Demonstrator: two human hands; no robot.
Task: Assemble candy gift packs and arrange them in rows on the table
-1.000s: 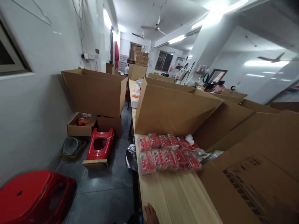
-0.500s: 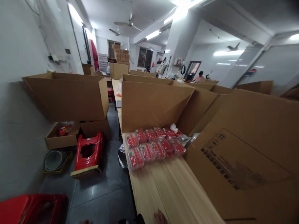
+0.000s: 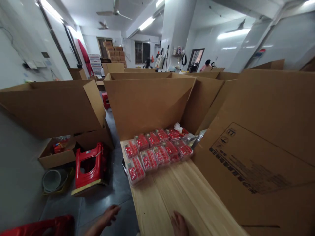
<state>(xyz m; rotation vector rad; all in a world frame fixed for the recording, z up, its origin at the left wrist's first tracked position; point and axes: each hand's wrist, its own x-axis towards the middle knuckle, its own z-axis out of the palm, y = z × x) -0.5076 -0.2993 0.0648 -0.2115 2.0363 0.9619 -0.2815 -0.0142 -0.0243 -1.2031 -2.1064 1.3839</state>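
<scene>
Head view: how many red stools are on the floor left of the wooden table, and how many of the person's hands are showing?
Red plastic stools: 3
Hands: 2
Total: 5

From where I stand, a white pillar rises ahead; left of it hangs a ceiling fan before a barred window, and right of it a fluorescent light glows.

bright ceiling tube lights, warped wide-angle edges
</scene>
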